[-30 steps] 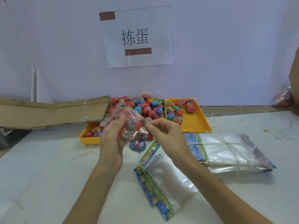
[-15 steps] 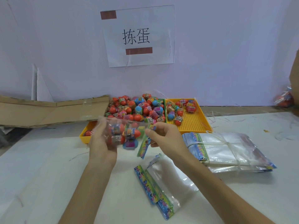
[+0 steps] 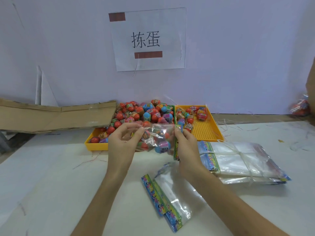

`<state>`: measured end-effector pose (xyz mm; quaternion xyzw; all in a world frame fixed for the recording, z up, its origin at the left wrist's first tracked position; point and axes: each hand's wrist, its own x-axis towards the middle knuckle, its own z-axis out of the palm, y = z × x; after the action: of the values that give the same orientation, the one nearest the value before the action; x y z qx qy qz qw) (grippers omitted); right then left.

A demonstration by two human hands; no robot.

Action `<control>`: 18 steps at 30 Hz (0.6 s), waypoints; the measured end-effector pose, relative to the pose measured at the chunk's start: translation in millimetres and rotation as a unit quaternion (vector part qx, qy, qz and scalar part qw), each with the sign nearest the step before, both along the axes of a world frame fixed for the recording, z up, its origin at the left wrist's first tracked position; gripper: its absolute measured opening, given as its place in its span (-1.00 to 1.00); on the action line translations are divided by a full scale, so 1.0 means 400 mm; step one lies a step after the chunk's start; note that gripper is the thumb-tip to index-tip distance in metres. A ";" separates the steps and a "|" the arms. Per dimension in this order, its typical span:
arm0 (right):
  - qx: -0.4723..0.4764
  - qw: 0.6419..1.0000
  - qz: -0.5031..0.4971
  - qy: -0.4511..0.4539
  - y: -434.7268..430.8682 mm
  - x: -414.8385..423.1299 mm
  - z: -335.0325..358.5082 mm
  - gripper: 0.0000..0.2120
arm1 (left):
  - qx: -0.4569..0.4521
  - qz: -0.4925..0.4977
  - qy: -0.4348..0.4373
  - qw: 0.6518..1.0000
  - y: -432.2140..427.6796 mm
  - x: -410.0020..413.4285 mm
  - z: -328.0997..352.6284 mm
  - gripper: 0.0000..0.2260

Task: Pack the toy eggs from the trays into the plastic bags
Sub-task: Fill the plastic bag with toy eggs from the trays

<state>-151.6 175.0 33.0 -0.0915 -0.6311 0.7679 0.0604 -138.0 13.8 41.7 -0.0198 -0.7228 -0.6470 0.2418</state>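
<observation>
Clear, floppy plastic bag of coloured toy eggs point(image 3: 157, 139) hangs between left hand point(image 3: 123, 142) and right hand point(image 3: 186, 145), each pinching an end above the table; probably slippery, best held at its printed header.

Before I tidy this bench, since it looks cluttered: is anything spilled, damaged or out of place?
Toy eggs are heaped above the left yellow tray's rim. Thin plastic strips litter the table right of the trays. Nothing looks damaged.
</observation>
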 end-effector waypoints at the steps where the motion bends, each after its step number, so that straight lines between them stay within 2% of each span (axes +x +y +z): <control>1: -0.008 1.000 0.006 -0.020 -0.008 0.001 -0.011 -0.68 | -0.036 0.019 0.016 0.999 0.000 0.003 0.005 -0.92; 4: -0.057 0.996 0.014 -0.061 -0.025 0.002 -0.028 -0.71 | -0.107 0.036 0.039 0.993 -0.007 0.001 0.047 -0.96; 6: -0.091 0.994 0.015 -0.061 -0.028 0.003 -0.021 -0.71 | -0.133 0.010 0.028 0.991 -0.009 -0.003 0.094 -0.95; 9: -0.104 0.992 0.020 -0.061 -0.029 0.013 -0.008 -0.75 | -0.106 -0.027 0.003 0.994 0.024 -0.006 0.161 -0.88; 12: -0.130 0.988 0.035 -0.074 -0.030 0.024 0.003 -0.77 | -0.098 -0.017 -0.024 0.995 0.058 -0.020 0.213 -0.84; 18: -0.121 0.992 0.019 0.003 -0.020 0.027 0.022 -0.74 | -0.068 -0.004 -0.057 0.996 0.048 -0.023 0.234 -0.82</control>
<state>-140.9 167.2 42.0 -0.0840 -0.5349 0.8400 0.0365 -147.1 32.9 135.2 -0.0016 -0.7778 -0.5972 0.1958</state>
